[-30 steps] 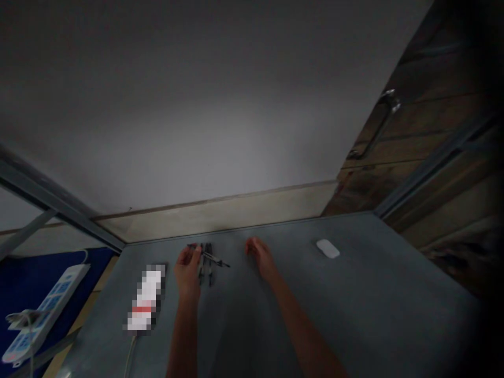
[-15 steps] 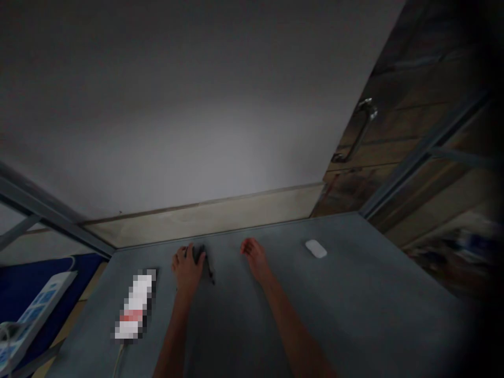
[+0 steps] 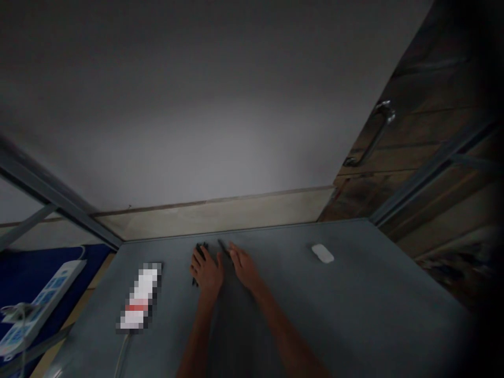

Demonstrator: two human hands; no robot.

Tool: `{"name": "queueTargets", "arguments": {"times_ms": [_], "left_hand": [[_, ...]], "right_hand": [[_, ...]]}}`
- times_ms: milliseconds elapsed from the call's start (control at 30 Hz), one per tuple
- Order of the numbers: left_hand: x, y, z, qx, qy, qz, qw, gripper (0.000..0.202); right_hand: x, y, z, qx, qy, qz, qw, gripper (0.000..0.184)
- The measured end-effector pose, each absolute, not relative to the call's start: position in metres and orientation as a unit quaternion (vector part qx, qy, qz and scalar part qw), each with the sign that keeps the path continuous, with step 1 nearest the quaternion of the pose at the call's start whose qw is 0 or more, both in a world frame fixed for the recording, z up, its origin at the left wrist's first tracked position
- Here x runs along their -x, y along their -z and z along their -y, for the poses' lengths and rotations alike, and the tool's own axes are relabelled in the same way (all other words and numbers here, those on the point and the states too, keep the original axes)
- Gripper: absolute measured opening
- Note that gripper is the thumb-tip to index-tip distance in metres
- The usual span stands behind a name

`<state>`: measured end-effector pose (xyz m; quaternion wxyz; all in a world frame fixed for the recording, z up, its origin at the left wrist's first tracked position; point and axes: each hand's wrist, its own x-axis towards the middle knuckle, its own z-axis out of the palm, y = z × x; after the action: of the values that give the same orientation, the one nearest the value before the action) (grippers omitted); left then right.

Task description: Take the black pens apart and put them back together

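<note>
Several slim dark pens point(image 3: 200, 252) lie on the grey tabletop point(image 3: 315, 310), mostly hidden under my left hand point(image 3: 207, 271); only their ends show above and below it. That hand sits flat over them, and I cannot tell whether it grips them. Another thin dark pen-like item point(image 3: 223, 247) lies just beyond the fingertips of my right hand point(image 3: 244, 266). Those fingers are extended, hold nothing, and lie close beside my left hand.
A white wireless mouse point(image 3: 323, 253) lies to the right on the table. A pixelated white box point(image 3: 140, 296) with a cable point(image 3: 124, 352) lies to the left. Past the table's left edge is a white power strip point(image 3: 43, 304) on blue cloth. A wooden door handle point(image 3: 374, 134) stands right.
My left hand has shifted right and now covers the pens. My right hand has moved left, closing the gap between my hands. The pens that were spread out are mostly hidden.
</note>
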<state>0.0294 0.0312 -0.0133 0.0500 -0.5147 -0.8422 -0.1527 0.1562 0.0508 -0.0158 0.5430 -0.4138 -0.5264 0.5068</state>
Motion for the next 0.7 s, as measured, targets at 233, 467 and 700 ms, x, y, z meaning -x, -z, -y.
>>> {"name": "queueTargets", "arguments": {"times_ms": [233, 467, 700], "left_hand": [[-0.020, 0.019, -0.026, 0.542, 0.178, 0.820, 0.049, 0.064], [-0.013, 0.030, -0.003, 0.537, 0.201, 0.814, 0.096, 0.060], [-0.003, 0.033, 0.007, 0.596, 0.174, 0.780, 0.077, 0.053]], "right_hand": [[-0.147, 0.025, -0.047, 0.401, -0.629, 0.440, 0.500, 0.065], [-0.151, 0.027, -0.058, 0.437, -0.599, 0.382, 0.552, 0.057], [-0.156, 0.030, -0.034, 0.447, -0.559, 0.473, 0.514, 0.049]]}}
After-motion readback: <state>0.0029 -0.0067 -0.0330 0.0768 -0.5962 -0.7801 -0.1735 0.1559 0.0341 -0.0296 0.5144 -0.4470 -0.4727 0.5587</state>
